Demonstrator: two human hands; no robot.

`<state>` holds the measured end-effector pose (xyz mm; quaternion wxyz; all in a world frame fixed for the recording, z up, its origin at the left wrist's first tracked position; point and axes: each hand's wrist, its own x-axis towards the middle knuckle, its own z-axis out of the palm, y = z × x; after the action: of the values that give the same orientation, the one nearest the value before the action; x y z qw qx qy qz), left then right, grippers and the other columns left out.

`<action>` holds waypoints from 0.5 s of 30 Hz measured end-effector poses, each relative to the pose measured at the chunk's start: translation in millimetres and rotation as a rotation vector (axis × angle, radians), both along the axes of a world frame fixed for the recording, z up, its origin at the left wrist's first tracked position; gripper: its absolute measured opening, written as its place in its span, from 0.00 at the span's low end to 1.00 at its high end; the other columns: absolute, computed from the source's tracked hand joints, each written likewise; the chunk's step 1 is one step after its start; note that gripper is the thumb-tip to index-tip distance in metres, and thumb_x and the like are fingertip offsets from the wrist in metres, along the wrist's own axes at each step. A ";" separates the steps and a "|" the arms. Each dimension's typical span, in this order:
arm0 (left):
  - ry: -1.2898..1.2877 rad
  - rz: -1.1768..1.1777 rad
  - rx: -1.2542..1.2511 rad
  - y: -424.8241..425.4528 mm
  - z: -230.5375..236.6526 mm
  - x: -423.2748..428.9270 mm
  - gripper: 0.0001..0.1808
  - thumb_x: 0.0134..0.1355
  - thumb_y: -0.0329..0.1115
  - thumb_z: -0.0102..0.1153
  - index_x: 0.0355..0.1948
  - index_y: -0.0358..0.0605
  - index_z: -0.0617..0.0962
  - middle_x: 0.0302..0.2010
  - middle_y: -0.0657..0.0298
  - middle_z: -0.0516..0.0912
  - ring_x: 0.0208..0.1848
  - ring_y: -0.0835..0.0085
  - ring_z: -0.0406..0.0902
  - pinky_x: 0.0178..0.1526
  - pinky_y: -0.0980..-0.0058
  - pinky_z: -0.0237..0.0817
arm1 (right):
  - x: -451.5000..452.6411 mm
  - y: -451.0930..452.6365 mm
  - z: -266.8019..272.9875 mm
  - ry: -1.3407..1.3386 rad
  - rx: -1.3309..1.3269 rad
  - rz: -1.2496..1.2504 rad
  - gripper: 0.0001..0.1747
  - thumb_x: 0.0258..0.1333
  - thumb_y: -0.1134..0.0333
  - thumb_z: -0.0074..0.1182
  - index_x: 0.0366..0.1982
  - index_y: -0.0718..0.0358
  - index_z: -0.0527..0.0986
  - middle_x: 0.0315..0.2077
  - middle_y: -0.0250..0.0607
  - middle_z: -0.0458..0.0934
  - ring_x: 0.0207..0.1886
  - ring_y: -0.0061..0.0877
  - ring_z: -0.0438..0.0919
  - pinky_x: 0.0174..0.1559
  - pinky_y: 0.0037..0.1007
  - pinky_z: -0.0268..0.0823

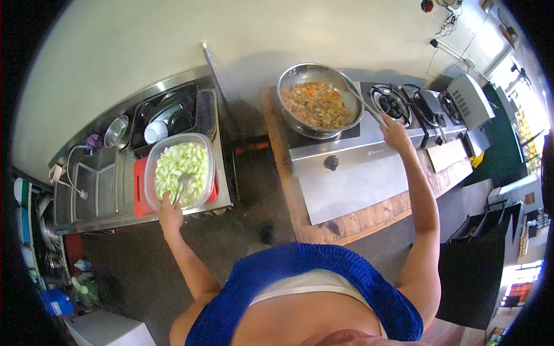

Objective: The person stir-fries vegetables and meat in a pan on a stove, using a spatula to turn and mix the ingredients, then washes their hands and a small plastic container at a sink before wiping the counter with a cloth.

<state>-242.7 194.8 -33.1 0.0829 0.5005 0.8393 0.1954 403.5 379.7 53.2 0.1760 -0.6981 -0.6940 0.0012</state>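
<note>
My left hand [171, 217] is at the near rim of a clear plastic tub [210, 181], closed around the handle of a metal serving utensil [183, 179]. The utensil's head rests on pale green chopped vegetables [190, 155] inside the tub. A red cutting board [140, 186] lies under the tub. To the right, my right hand [396, 133] grips the long handle of a metal cooking utensil [365, 102]. That utensil reaches into a steel wok [298, 71], where its tip lies against the inner wall. Browned food with orange pieces [318, 106] covers the wok's bottom.
The wok stands on a steel gas stove [346, 151] atop a wooden table [342, 233]; more burners [391, 104] sit to its right. A sink [93, 186], steel bowl [116, 131] and black dish rack [166, 116] occupy the left counter. A gap separates counter and table.
</note>
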 end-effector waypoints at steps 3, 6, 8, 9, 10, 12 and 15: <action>-0.019 0.010 -0.012 -4.5 -1.7 -4.7 0.27 0.54 0.29 0.59 0.57 0.46 0.69 0.53 0.41 0.70 0.54 0.44 0.70 0.53 0.55 0.63 | 5.9 -6.3 -1.2 0.126 -0.225 0.197 0.21 0.57 0.58 0.51 0.50 0.60 0.73 0.37 0.59 0.79 0.43 0.51 0.77 0.46 0.44 0.67; -0.025 0.034 0.002 -14.0 -4.3 -11.1 0.28 0.54 0.31 0.60 0.57 0.46 0.69 0.53 0.41 0.69 0.54 0.44 0.70 0.53 0.55 0.63 | -16.8 -16.9 37.6 0.272 -0.303 0.163 0.20 0.57 0.59 0.52 0.47 0.62 0.75 0.34 0.57 0.80 0.40 0.47 0.79 0.44 0.40 0.68; -0.033 0.008 0.031 -6.1 -3.5 -8.9 0.28 0.54 0.32 0.60 0.57 0.46 0.69 0.53 0.41 0.69 0.54 0.44 0.70 0.53 0.55 0.63 | 15.3 -7.0 20.6 0.297 -0.002 0.329 0.21 0.56 0.60 0.53 0.49 0.62 0.74 0.33 0.56 0.80 0.39 0.44 0.79 0.43 0.38 0.68; -0.035 0.004 0.037 -3.1 -4.2 -8.5 0.28 0.54 0.34 0.61 0.57 0.46 0.69 0.53 0.41 0.69 0.54 0.44 0.70 0.53 0.55 0.62 | 21.1 4.1 15.5 0.297 0.002 0.321 0.21 0.56 0.60 0.53 0.49 0.62 0.74 0.33 0.56 0.80 0.39 0.44 0.79 0.43 0.38 0.68; -0.037 0.005 0.043 -2.3 -4.9 -9.1 0.28 0.54 0.35 0.61 0.57 0.46 0.69 0.53 0.41 0.69 0.54 0.44 0.70 0.54 0.55 0.62 | 23.0 14.4 15.1 0.259 -0.065 0.255 0.20 0.56 0.60 0.53 0.48 0.62 0.75 0.33 0.56 0.80 0.38 0.44 0.79 0.42 0.38 0.68; -0.036 0.009 0.037 -0.9 -6.2 -10.1 0.28 0.54 0.37 0.61 0.56 0.46 0.70 0.53 0.40 0.70 0.54 0.44 0.70 0.54 0.55 0.62 | 18.8 27.2 11.7 0.129 -0.182 0.146 0.18 0.57 0.60 0.52 0.44 0.64 0.76 0.32 0.57 0.79 0.37 0.43 0.79 0.41 0.38 0.68; -0.042 0.015 0.025 -3.6 -7.5 -15.1 0.29 0.54 0.40 0.62 0.56 0.45 0.70 0.53 0.40 0.70 0.54 0.44 0.70 0.55 0.55 0.61 | -10.8 29.3 -2.0 0.251 -0.292 0.174 0.17 0.56 0.60 0.53 0.42 0.65 0.77 0.31 0.58 0.79 0.36 0.44 0.79 0.40 0.38 0.68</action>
<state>-257.8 191.2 -40.5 0.0928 0.4911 0.8386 0.2170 392.7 409.0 51.2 0.1574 -0.6480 -0.7168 0.2037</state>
